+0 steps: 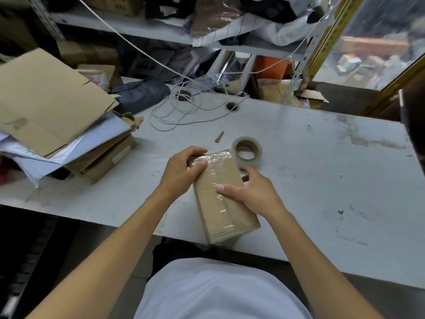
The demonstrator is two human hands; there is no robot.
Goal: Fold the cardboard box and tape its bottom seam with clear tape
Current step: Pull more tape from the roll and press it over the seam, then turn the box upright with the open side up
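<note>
A small brown cardboard box [220,210] lies folded on the white table [322,171], its long side running away from me. A strip of clear tape [218,180] runs along the box's middle seam and wrinkles over its far end. My left hand [184,169] grips the far left corner of the box, thumb pressing on the tape. My right hand [250,192] rests on the box's right side, its thumb flat on the seam. The roll of clear tape [247,151] lies flat just beyond the box.
A pile of flattened cardboard and paper [57,125] fills the table's left side. A coiled white cable [184,109] lies at the back, near a cable hole [232,106]. A small cardboard scrap [219,137] lies by the roll. Cluttered shelves stand behind.
</note>
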